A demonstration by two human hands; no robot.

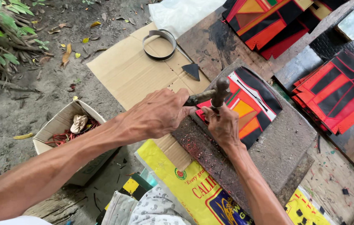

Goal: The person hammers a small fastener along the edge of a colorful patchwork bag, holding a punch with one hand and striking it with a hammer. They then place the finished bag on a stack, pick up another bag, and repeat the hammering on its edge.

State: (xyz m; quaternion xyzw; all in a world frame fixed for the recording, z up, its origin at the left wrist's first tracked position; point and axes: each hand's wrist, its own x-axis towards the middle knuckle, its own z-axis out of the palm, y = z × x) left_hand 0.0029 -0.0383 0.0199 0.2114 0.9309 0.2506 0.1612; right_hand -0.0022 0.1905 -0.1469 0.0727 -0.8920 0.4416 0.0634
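A cardboard box (60,125) of scraps sits left of the stone slab (277,146). The left hand (158,112) is clenched on a hammer (210,95) above the slab's edge. The right hand (223,123) pinches a punch against the red, orange and black piece (254,104) lying on the slab.

Both bare forearms reach forward from the bottom edge of the head view and converge near the middle. The left arm runs long and nearly straight from the lower left corner, tendons standing out along it. The left hand (158,113) is closed in a firm fist, knuckles up, thumb side toward the right hand (223,123). The right forearm rises steeply from the lower right. Its hand is curled shut, back facing up, just beside the left fist, the two nearly touching.
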